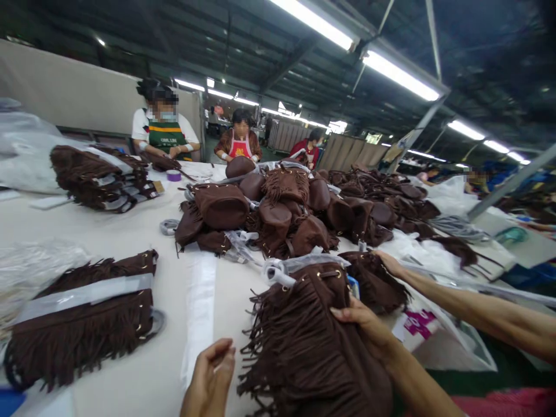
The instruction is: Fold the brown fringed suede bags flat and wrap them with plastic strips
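My right hand point(367, 330) grips a dark brown fringed drawstring bag point(313, 341) by its right side, thumb on top. Long fringe hangs along the bag's left side, and gold eyelets with a drawstring run along its top. A strap wrapped in clear plastic point(278, 272) lies at the bag's upper left edge. Left of the fringe, my left hand point(212, 376) is raised over the table with loosely curled fingers and nothing visible in it; it is apart from the bag. Below that hand's level, a white strip point(200, 313) lies on the table point(171, 301).
A co-worker's hand point(388, 263) holds another brown bag point(376, 284) on the right. Many brown bags point(291, 226) are heaped ahead. A fringed bag with a white band point(91, 307) and a stack of bags point(102, 176) lie left. Other people work across the table.
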`<state>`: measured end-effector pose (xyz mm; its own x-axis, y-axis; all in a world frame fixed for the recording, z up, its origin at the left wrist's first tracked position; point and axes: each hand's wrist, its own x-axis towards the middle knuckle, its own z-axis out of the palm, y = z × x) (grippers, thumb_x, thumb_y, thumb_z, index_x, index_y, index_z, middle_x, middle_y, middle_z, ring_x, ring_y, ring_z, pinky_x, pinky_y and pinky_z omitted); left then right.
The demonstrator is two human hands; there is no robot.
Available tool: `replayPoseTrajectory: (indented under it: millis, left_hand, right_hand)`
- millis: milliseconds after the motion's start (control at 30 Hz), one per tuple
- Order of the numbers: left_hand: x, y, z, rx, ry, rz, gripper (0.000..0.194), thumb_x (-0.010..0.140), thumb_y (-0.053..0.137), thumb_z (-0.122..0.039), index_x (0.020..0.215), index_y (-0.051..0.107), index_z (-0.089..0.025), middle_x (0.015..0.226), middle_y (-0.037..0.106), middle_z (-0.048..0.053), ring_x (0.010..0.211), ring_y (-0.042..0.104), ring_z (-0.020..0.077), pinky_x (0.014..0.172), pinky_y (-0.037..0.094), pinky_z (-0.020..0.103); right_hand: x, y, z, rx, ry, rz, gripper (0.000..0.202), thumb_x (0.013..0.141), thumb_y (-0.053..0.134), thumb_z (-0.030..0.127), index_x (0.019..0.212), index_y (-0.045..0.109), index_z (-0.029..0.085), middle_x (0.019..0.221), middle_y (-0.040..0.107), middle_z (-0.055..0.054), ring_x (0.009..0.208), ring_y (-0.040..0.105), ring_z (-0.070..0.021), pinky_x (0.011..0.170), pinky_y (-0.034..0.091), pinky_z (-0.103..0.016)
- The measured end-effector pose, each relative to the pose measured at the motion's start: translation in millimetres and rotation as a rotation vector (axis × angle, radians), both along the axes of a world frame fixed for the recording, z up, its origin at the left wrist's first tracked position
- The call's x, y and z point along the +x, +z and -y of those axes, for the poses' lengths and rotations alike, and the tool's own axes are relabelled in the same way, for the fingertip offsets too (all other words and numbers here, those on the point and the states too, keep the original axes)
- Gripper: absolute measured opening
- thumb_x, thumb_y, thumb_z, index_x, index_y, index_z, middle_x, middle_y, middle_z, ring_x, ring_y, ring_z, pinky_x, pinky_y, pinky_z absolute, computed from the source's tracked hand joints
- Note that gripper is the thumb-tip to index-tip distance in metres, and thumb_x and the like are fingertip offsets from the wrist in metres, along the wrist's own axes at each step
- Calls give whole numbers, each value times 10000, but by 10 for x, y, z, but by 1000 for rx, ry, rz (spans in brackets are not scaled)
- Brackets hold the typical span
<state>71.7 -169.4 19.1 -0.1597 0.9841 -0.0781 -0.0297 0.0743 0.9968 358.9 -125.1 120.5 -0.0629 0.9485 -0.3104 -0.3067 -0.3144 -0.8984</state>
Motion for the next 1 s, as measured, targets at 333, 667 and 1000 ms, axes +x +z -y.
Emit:
replayPoseTrajectory:
  millis: [333, 667, 1000]
  left_hand:
    - [70, -28, -438, -288, -107, 552, 891, 728, 693, -591, 1460, 375, -196, 1227, 671, 139, 1085, 665, 313, 885, 576, 436]
    - [98, 77, -505, -193, -30, 198, 1120, 752, 711, -298, 1499, -116, -409, 1528, 374, 133, 906, 703, 169, 785, 586, 314]
    - [119, -236, -491, -182, -14, -178, 1020, 841, 634, -376, 1513, -133, -342, 1495, 441, 118, 1082, 661, 213, 968, 510, 375]
  right_hand:
    - [-244, -822, -9, -20, 42, -122, 221, 605, 651, 282, 814, 645, 210, 709, 698, -42, 812, 693, -282, 875, 515, -481]
    - [-233, -1116, -53, -37, -88, 45, 629, 687, 812, 488, 1199, 613, 182, 1129, 695, -108, 1076, 641, -284, 990, 456, -427]
    - [134, -605, -411, 266, 37, 1130, 383, 918, 495, 482, 1147, 636, 209, 1074, 699, -118, 1007, 645, -287, 928, 461, -459]
